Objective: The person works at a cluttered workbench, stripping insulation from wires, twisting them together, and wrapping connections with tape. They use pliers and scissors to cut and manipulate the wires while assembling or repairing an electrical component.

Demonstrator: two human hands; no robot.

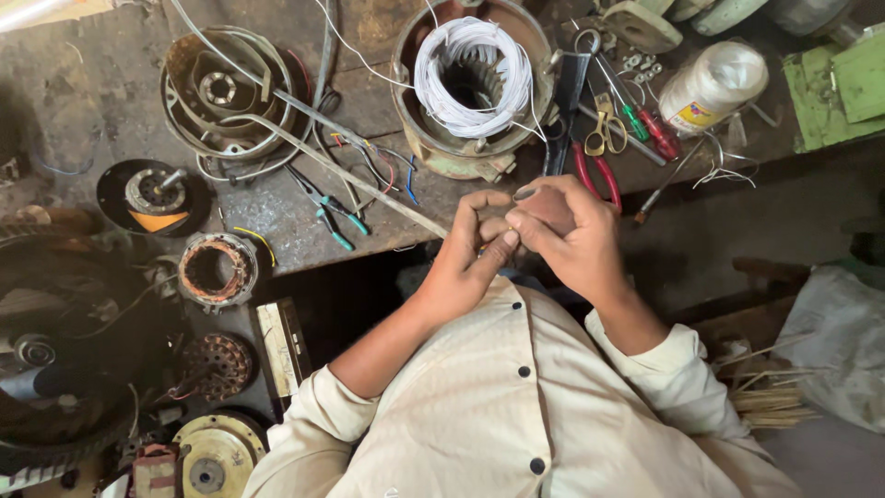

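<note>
**bench_watcher:** While I'm watching the head feed from my desk, can anyone tell what that thing is between the hands? I see a small flat brownish-pink card-like piece [550, 208], matte, with a rounded top edge, held up just in front of the edge of the worn grey workbench [277, 217], right above the cream buttoned shirt [516, 397].

**remote_op_7:** Same view for me. The right hand [573, 242] is pinched shut on that piece, thumb along the near side and fingers wrapped over the top. The left hand [470, 251] is curled in against it, fingertips bunched together and touching the piece's left edge and the right thumb. I can't tell if the left is actually gripping anything of its own, it's too small to see.

**bench_watcher:** And just behind the hands?

**remote_op_7:** Round motor housing with a coil of white wire [472, 76] in it, well up the bench. Red-handled pliers [599, 175] and yellow-handled scissors [606, 134] lie near the right hand, teal-handled pliers [334, 219] off to the left.
</note>
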